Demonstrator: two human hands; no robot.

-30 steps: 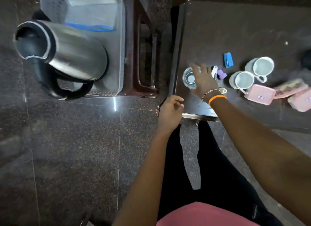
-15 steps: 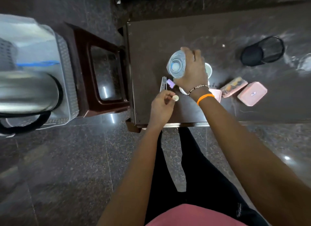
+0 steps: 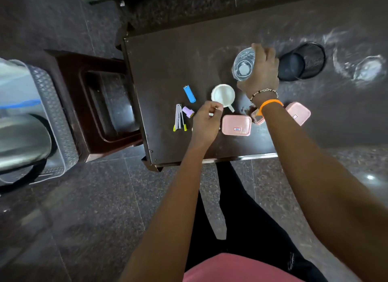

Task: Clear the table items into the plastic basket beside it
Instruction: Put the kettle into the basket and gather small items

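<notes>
- holding a clear drinking glass [image 3: 243, 64] up off the dark brown worktop [image 3: 168, 57], our right hand [image 3: 261, 71] has its fingers [image 3: 263, 50] clamped around the far side of the wall; the glass is tilted so we look into its mouth, and a smooth wall in a one-sided grip could slip on the way across.
- our left hand [image 3: 206, 119] has its fingers pinched together on something small and pale; we cannot tell what it is, and a piece that small could drop to the stone floor unnoticed.
- the grey perforated plastic basket [image 3: 56, 105] sits on the floor to our left, well apart from the worktop, with a dark wooden stool [image 3: 98, 105] between them. a shiny steel kettle [image 3: 23, 139] already fills much of it, so the glass could knock against metal if we let it go from a height.
- the white mug [image 3: 223, 95] stands just beside both hands, and a careless wrist could tip it.
- still on the worktop are a blue lighter [image 3: 189, 93], a silver nail clipper [image 3: 179, 118], a small lilac cap [image 3: 188, 112], pink lidded boxes [image 3: 236, 125] and a black mesh cup [image 3: 302, 61] on its side, which may roll.
</notes>
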